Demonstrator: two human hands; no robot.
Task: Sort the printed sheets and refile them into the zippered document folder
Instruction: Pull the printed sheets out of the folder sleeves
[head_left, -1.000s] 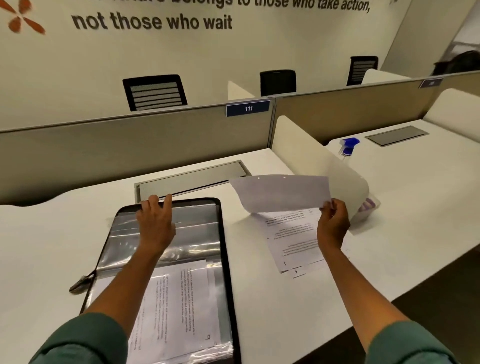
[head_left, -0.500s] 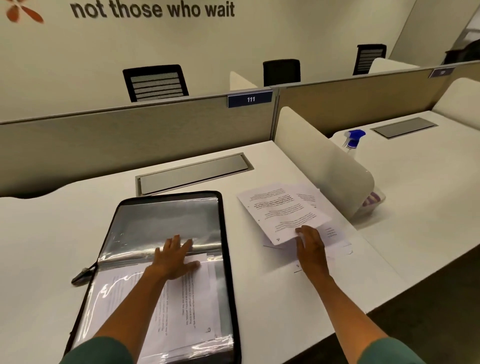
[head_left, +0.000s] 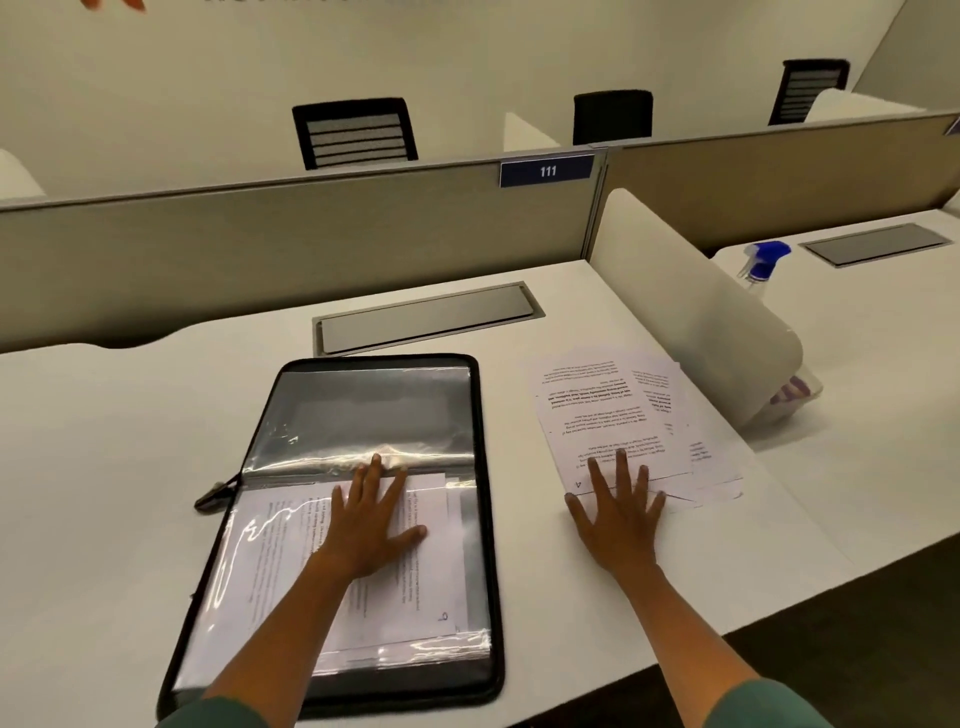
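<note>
Across most of the frame runs the white desk (head_left: 130, 431), backed by a beige partition (head_left: 260, 244) that carries a blue plate numbered 111 (head_left: 546, 171). Lying open at lower centre is our zippered document folder (head_left: 480, 467), its clear sleeves facing up and its zip pull (head_left: 213, 497) trailing off the left edge. Right of it, in the middle right of the frame, sits the loose stack of printed sheets (head_left: 608, 400), fanned unevenly, with the text running away from us. A curved white divider (head_left: 691, 312) stands just beyond the stack, and a spray bottle (head_left: 763, 262) with a blue head shows behind it at upper right.

Our left hand (head_left: 371, 525) lies flat with fingers spread on the sheets already in the folder's lower half, pressing them down, gripping nothing. Our right hand (head_left: 615, 512) is likewise flat and spread, its fingertips on the near edge of the loose stack, holding nothing.

We judge we are in the sorting stage: some pages are filed, several remain outside. The next move calls for lifting or sliding a single sheet off the stack without dragging its neighbours, checking its marking, and then easing it into a sleeve while our left hand keeps the plastic open.
</note>
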